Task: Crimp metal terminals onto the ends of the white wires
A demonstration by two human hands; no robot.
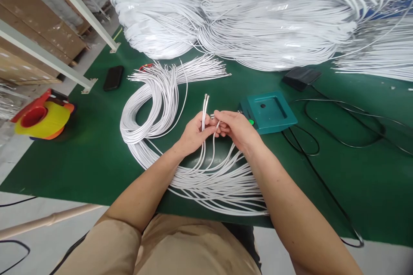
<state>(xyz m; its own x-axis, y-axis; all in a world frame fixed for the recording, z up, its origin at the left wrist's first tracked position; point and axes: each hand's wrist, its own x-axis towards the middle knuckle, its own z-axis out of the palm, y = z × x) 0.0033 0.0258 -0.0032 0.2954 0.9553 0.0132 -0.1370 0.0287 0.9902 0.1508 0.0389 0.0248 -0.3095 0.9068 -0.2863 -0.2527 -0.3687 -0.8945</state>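
My left hand [197, 132] is closed around a few white cables [204, 109] whose metal-tipped ends stick up above it. Thumb and fingers of my right hand [232, 125] pinch a single white cable [213, 150] close to its end, right beside the left fingertips. Below both hands a loose bundle of white cables [219, 193] spreads along the table's front edge. It joins a looped coil [129, 115] at the left. Just right of my right hand sits a teal device [274, 126] with a green button.
Large heaps of white cable [274, 21] lie across the back of the green table [355, 189]. A black phone [113, 78], a black box [301, 78] with black cords, and tape rolls [43, 116] at the left edge are also there. Metal posts stand at left.
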